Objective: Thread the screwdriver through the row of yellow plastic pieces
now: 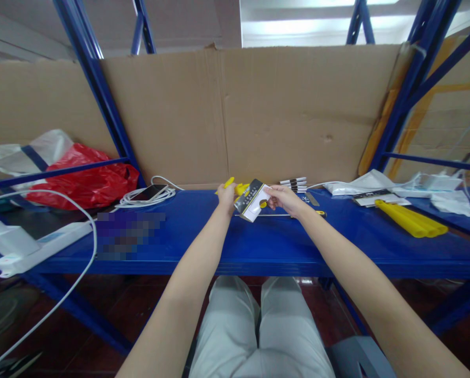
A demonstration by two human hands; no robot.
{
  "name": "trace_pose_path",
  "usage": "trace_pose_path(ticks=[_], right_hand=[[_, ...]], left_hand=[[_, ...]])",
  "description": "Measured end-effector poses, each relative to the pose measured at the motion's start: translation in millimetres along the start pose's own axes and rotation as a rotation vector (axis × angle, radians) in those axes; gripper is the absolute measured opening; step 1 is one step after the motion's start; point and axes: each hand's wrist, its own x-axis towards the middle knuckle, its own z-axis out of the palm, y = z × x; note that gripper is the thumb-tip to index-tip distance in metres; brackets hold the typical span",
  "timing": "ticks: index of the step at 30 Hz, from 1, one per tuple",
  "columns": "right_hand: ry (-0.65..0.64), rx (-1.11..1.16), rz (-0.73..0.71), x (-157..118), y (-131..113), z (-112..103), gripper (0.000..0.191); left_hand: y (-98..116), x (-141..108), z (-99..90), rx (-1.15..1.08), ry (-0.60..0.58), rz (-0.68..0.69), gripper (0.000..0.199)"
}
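Note:
Above the middle of the blue shelf, my left hand (226,196) is closed round a yellow object (241,189) whose ends stick out on both sides of the fingers. My right hand (281,200) pinches the right edge of a black and white printed card (252,200), which is tilted between the two hands. The card overlaps part of the yellow object. Below the right hand, a thin rod with a yellow and black handle (320,213) lies on the shelf. Several white and black small items (295,184) are stacked just behind that hand.
Yellow tubes (412,219) with a card lie at the right, near a white plastic packet (359,184). To the left are a phone (150,193) with a coiled white cable, a red bag (87,176) and a white power strip (57,240). Cardboard (274,115) stands behind the shelf.

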Motion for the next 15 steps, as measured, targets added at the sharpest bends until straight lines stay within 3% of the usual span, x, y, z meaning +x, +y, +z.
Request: trace_pose_path(ticks=[4, 15], right_hand=[[0.055, 0.023, -0.008, 1, 0, -3, 0.041], [0.473, 0.100, -0.065, 10, -2, -16, 0.026]], left_hand=[[5, 2, -1.3, 0.021, 0.127, 0.009, 0.026], [-1, 4, -0.9, 0.051, 0.153, -0.080, 0.029]])
